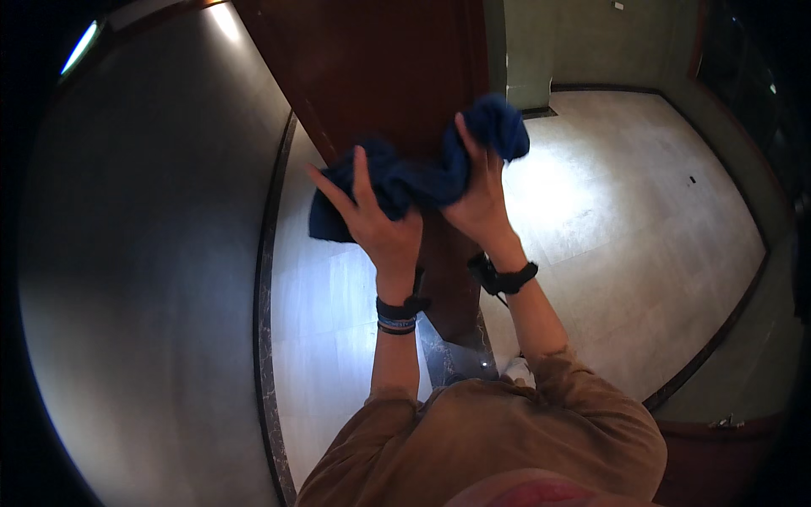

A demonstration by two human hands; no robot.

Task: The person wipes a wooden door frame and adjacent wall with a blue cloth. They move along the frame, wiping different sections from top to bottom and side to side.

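Note:
A dark blue cloth [437, 184] stretches, bunched and creased, between my two hands. My left hand [386, 237] has hold of its left part, with two fingers spread apart over the fabric. The cloth's right end is gripped by my right hand [481, 212], and a rounded fold bulges past the fingers. Behind the cloth rises a dark red-brown door panel [374, 70]. Whether the cloth touches the panel cannot be told. Black straps circle both wrists, and a small dark device sits on the right one. Slight blur softens the cloth and fingers.
Pale tiled floor [633, 234] spreads to the right, brightly lit near the panel. More floor [323, 304] runs along the left, edged by a dark marble-patterned skirting [265, 317] below a grey wall [146, 253]. Another door [709, 462] with a metal handle [727, 423] stands at lower right.

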